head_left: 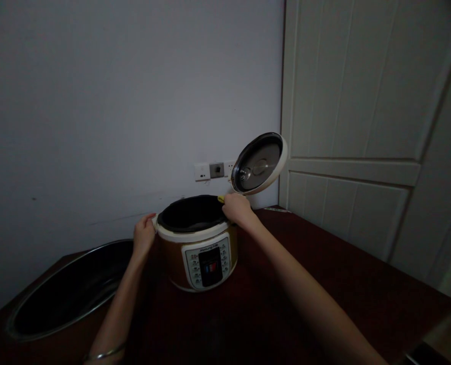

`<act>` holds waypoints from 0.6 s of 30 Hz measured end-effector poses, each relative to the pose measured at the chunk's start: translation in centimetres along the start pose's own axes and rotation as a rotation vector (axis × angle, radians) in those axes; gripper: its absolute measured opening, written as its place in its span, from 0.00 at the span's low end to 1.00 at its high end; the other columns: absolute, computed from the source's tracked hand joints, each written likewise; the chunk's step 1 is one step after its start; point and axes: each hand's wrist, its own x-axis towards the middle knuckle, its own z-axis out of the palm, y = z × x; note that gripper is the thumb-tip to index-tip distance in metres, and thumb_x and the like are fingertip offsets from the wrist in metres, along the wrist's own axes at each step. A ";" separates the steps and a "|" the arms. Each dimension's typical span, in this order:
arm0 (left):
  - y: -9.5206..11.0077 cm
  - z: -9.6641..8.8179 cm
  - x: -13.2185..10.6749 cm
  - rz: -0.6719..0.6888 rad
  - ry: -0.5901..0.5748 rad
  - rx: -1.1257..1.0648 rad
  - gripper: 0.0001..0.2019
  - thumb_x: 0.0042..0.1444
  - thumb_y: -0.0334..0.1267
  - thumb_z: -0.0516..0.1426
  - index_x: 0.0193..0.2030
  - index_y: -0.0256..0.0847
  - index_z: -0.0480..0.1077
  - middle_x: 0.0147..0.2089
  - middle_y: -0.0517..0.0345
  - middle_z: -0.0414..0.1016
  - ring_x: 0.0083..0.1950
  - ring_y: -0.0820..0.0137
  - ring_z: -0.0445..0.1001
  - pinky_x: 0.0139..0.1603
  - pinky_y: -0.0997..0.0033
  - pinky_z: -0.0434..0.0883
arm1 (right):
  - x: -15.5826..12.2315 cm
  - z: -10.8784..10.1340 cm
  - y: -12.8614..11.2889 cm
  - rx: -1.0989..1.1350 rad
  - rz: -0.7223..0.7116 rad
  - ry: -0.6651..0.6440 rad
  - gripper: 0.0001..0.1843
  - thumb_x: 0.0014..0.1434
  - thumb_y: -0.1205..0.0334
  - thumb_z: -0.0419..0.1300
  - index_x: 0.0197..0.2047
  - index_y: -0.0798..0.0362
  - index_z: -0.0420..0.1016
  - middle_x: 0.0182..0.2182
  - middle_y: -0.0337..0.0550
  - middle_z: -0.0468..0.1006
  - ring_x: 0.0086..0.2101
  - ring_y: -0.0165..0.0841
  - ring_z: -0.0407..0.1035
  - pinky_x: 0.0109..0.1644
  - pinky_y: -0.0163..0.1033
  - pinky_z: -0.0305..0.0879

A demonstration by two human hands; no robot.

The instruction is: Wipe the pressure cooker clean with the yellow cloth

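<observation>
now cooker between left fingers and right fingers, both gripping rim.

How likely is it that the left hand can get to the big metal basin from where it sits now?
Probably yes. The left hand rests on the left rim of the cooker, and the basin lies just to its left on the same table, with nothing showing between them.

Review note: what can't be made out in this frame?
Head view:
- cooker panel labels: too small, dim.
- inner pot contents: lost in darkness.
- yellow piece at the rim: mostly covered by the right hand.
- left hand grip on the rim: fingertips hidden behind it.
</observation>
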 end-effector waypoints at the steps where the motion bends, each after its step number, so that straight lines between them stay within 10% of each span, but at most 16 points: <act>1: 0.0 0.0 0.0 -0.002 -0.001 -0.003 0.16 0.52 0.34 0.47 0.40 0.36 0.75 0.45 0.48 0.78 0.53 0.60 0.72 0.58 0.62 0.65 | -0.4 -0.2 0.4 0.010 -0.013 0.004 0.17 0.58 0.69 0.49 0.46 0.61 0.75 0.45 0.62 0.77 0.46 0.45 0.72 0.46 0.42 0.65; 11: 0.0 0.1 0.3 -0.022 0.007 -0.017 0.16 0.52 0.33 0.48 0.41 0.34 0.75 0.45 0.46 0.78 0.52 0.59 0.73 0.58 0.60 0.65 | -7.1 2.4 6.5 0.686 -0.148 0.413 0.24 0.53 0.70 0.49 0.53 0.55 0.71 0.44 0.47 0.78 0.42 0.38 0.72 0.49 0.40 0.63; 18: 0.0 0.3 0.0 -0.065 0.066 -0.030 0.19 0.54 0.33 0.49 0.49 0.31 0.72 0.55 0.43 0.73 0.60 0.60 0.67 0.63 0.61 0.60 | -7.5 6.8 9.2 1.456 0.295 0.339 0.15 0.46 0.55 0.63 0.36 0.57 0.77 0.33 0.47 0.81 0.34 0.40 0.74 0.38 0.41 0.70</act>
